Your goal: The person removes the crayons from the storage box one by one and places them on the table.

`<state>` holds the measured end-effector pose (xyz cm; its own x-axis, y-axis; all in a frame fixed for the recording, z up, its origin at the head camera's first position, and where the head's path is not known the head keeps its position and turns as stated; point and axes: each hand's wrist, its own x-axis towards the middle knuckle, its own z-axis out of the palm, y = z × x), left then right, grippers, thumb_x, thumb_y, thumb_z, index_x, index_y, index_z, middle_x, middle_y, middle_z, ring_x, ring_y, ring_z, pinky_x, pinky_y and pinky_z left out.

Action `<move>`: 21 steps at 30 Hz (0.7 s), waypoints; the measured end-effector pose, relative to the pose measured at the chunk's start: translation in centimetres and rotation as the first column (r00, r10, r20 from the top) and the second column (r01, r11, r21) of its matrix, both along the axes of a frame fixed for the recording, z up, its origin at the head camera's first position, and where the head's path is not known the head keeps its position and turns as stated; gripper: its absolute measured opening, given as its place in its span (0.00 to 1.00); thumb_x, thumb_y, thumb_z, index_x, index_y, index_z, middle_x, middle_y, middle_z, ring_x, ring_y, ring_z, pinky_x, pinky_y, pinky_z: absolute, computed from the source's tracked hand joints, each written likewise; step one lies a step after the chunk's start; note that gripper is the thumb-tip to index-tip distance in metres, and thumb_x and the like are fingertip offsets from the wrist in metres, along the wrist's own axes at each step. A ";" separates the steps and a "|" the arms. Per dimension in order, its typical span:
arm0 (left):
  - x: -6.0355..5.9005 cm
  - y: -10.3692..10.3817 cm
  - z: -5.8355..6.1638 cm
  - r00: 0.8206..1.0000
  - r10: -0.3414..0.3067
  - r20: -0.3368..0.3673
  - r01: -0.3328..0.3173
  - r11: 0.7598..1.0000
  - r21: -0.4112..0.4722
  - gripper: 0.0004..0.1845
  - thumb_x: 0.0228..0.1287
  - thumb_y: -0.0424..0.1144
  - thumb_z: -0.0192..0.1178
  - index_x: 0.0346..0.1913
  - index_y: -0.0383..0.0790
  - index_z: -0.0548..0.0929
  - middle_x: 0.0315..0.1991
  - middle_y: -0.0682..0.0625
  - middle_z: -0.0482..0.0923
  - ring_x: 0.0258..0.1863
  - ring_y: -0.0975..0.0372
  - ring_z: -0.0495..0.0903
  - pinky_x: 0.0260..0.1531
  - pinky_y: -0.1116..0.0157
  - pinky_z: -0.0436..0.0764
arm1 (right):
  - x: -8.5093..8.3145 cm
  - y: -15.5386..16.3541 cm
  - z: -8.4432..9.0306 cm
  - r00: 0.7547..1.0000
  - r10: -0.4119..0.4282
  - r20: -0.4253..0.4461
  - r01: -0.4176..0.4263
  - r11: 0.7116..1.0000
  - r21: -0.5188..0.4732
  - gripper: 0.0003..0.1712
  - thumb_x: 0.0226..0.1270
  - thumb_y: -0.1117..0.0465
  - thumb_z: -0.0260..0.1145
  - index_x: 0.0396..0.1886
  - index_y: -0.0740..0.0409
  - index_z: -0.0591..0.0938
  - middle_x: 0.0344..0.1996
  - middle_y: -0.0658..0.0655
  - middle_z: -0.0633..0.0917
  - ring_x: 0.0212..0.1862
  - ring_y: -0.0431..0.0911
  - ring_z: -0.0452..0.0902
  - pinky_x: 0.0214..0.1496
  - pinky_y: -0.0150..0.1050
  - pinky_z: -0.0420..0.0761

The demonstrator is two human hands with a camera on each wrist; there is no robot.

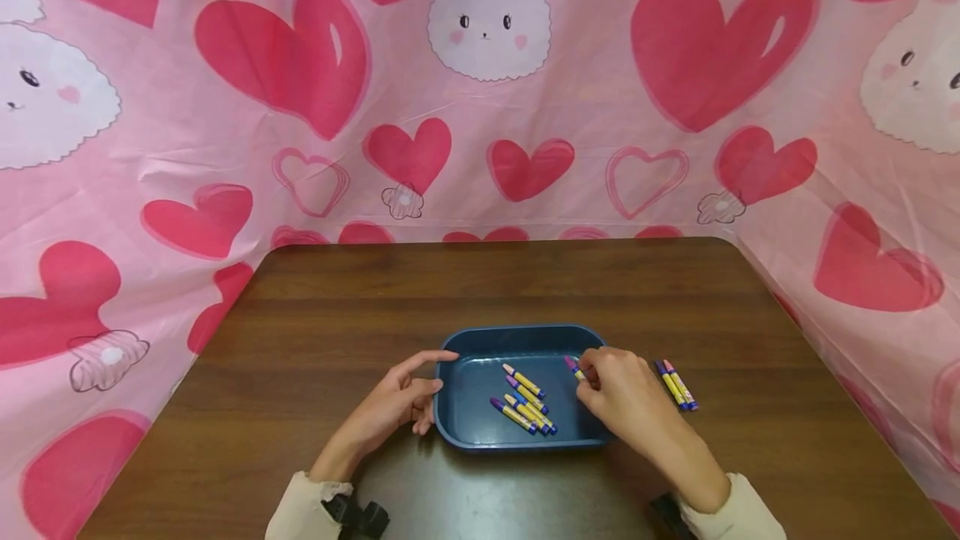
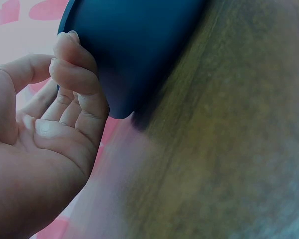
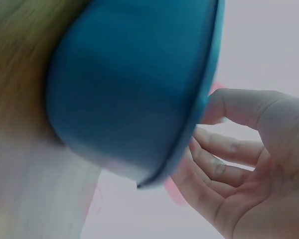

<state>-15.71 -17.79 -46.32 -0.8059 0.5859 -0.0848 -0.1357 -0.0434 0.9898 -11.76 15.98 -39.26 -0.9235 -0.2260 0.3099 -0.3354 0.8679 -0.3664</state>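
A dark blue rectangular tray stands on the table, with several yellow-wrapped crayons lying in its middle. My left hand holds the tray's left rim, the index finger reaching over the edge and the thumb on it. In the left wrist view, that hand's fingers bend against the tray wall. Over the right part of the tray, my right hand pinches a crayon with a pinkish-purple tip. The tray wall hides that crayon in the right wrist view.
Two more crayons lie side by side on the table, just right of the tray and my right hand. Brown wood tabletop surrounds the tray. A pink cloth with hearts and rabbits hangs behind the table and along both sides.
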 end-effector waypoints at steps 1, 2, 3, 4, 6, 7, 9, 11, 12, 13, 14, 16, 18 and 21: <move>0.0 0.0 0.0 1.000 -0.001 -0.002 0.001 1.000 0.001 0.25 0.77 0.40 0.53 0.72 0.42 0.66 0.20 0.45 0.75 0.16 0.60 0.75 0.20 0.66 0.79 | 0.1 0.3 0.1 1.000 -0.002 -0.015 0.002 1.000 -0.006 0.06 0.49 0.70 0.73 0.25 0.59 0.83 0.17 0.48 0.73 0.22 0.39 0.66 0.23 0.33 0.69; 0.0 0.0 0.0 1.000 -0.003 -0.002 0.003 1.000 0.002 0.25 0.77 0.40 0.53 0.72 0.42 0.66 0.20 0.45 0.75 0.16 0.60 0.75 0.20 0.66 0.79 | 0.1 0.7 0.2 1.000 -0.005 -0.031 0.004 1.000 -0.009 0.06 0.49 0.70 0.73 0.25 0.59 0.84 0.18 0.48 0.74 0.22 0.39 0.66 0.24 0.33 0.70; 0.0 0.0 0.0 1.000 -0.004 -0.003 0.004 1.000 0.004 0.25 0.77 0.39 0.52 0.72 0.42 0.66 0.20 0.45 0.75 0.16 0.60 0.75 0.20 0.66 0.79 | 0.2 1.0 0.2 0.999 -0.007 -0.043 0.006 1.000 -0.015 0.06 0.49 0.70 0.73 0.25 0.59 0.84 0.18 0.48 0.74 0.22 0.39 0.67 0.24 0.34 0.71; 0.0 0.0 0.0 1.000 -0.005 -0.003 0.005 1.000 0.005 0.25 0.77 0.39 0.52 0.72 0.42 0.66 0.20 0.45 0.75 0.16 0.60 0.75 0.20 0.66 0.79 | 0.2 1.4 0.3 0.999 -0.009 -0.054 0.008 1.000 -0.022 0.06 0.49 0.70 0.73 0.26 0.60 0.84 0.19 0.48 0.75 0.23 0.38 0.68 0.25 0.34 0.73; 0.0 0.0 0.0 1.000 -0.008 -0.003 0.008 1.000 0.008 0.25 0.77 0.39 0.52 0.73 0.42 0.66 0.20 0.45 0.75 0.16 0.60 0.75 0.20 0.66 0.79 | 0.3 2.1 0.6 0.997 -0.016 -0.071 0.013 0.999 -0.032 0.06 0.49 0.71 0.72 0.26 0.59 0.84 0.19 0.48 0.76 0.23 0.38 0.69 0.26 0.36 0.74; 0.0 0.0 0.0 1.000 -0.009 -0.003 0.009 1.000 0.009 0.25 0.77 0.39 0.52 0.73 0.41 0.66 0.20 0.45 0.75 0.16 0.60 0.75 0.20 0.66 0.79 | 0.4 2.5 0.7 0.997 -0.020 -0.070 0.017 0.999 -0.040 0.06 0.49 0.71 0.72 0.26 0.59 0.84 0.19 0.48 0.77 0.23 0.38 0.70 0.26 0.36 0.75; 0.0 0.0 0.0 1.000 -0.011 -0.003 0.011 1.000 0.011 0.26 0.77 0.39 0.52 0.73 0.40 0.65 0.20 0.45 0.75 0.16 0.60 0.75 0.20 0.66 0.79 | 0.4 3.3 0.9 0.998 -0.030 -0.052 0.027 0.997 -0.068 0.06 0.49 0.71 0.73 0.26 0.58 0.84 0.20 0.47 0.79 0.24 0.38 0.72 0.27 0.36 0.77; 0.0 0.0 0.0 1.000 -0.011 -0.002 0.011 1.000 0.010 0.26 0.77 0.39 0.52 0.73 0.39 0.64 0.20 0.45 0.75 0.16 0.60 0.75 0.20 0.66 0.78 | 0.4 4.2 1.0 0.999 -0.038 -0.033 0.035 0.995 -0.094 0.06 0.49 0.71 0.72 0.27 0.58 0.84 0.20 0.46 0.80 0.24 0.37 0.74 0.28 0.36 0.77; 0.0 0.0 0.0 1.000 -0.011 -0.002 0.011 1.000 0.010 0.26 0.77 0.39 0.52 0.73 0.38 0.64 0.20 0.45 0.75 0.16 0.60 0.75 0.20 0.66 0.78 | 0.4 4.6 1.1 0.999 -0.042 -0.022 0.040 0.994 -0.104 0.06 0.49 0.71 0.72 0.27 0.58 0.85 0.20 0.45 0.81 0.24 0.37 0.75 0.28 0.36 0.77; 0.0 0.0 0.0 1.000 -0.010 -0.002 0.010 1.000 0.009 0.26 0.77 0.39 0.52 0.73 0.38 0.64 0.20 0.45 0.75 0.16 0.60 0.75 0.20 0.66 0.78 | 0.4 5.0 1.1 0.999 -0.046 -0.012 0.044 0.992 -0.116 0.06 0.50 0.71 0.72 0.28 0.58 0.85 0.20 0.45 0.81 0.25 0.37 0.75 0.28 0.35 0.78; 0.0 0.0 -0.1 1.000 -0.010 -0.002 0.010 1.000 0.009 0.26 0.77 0.39 0.52 0.73 0.38 0.64 0.20 0.45 0.75 0.16 0.60 0.75 0.20 0.66 0.78 | 0.4 5.3 1.1 0.999 -0.050 -0.008 0.048 0.991 -0.123 0.06 0.49 0.71 0.72 0.28 0.58 0.85 0.20 0.45 0.81 0.24 0.37 0.76 0.28 0.34 0.78; 0.0 0.0 -0.1 1.000 -0.009 -0.001 0.009 1.000 0.009 0.26 0.77 0.39 0.52 0.73 0.39 0.64 0.20 0.45 0.75 0.16 0.60 0.75 0.20 0.66 0.79 | 0.4 6.0 1.2 0.999 -0.054 -0.009 0.052 0.990 -0.132 0.07 0.49 0.71 0.71 0.27 0.57 0.85 0.20 0.44 0.82 0.24 0.37 0.76 0.28 0.34 0.77; 0.0 0.0 -0.1 1.000 -0.008 -0.002 0.008 1.000 0.011 0.25 0.77 0.39 0.53 0.73 0.40 0.65 0.20 0.45 0.75 0.16 0.60 0.75 0.20 0.66 0.79 | 0.3 6.7 1.2 0.998 -0.062 -0.003 0.061 0.989 -0.136 0.07 0.49 0.72 0.71 0.27 0.57 0.85 0.20 0.44 0.82 0.24 0.37 0.76 0.28 0.34 0.77; 0.0 0.0 0.0 1.000 -0.009 -0.005 0.009 1.000 0.014 0.25 0.77 0.39 0.53 0.72 0.41 0.66 0.20 0.45 0.76 0.16 0.60 0.75 0.20 0.66 0.79 | 0.2 7.8 1.3 0.996 -0.075 0.042 0.081 0.984 -0.159 0.07 0.51 0.71 0.71 0.29 0.58 0.86 0.21 0.45 0.83 0.25 0.37 0.77 0.27 0.34 0.77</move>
<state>-15.73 -17.77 -46.36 -0.8009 0.5944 -0.0725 -0.1316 -0.0565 0.9897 -11.56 23.78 -38.01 -0.9476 -0.1026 0.3026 -0.2528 0.8199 -0.5136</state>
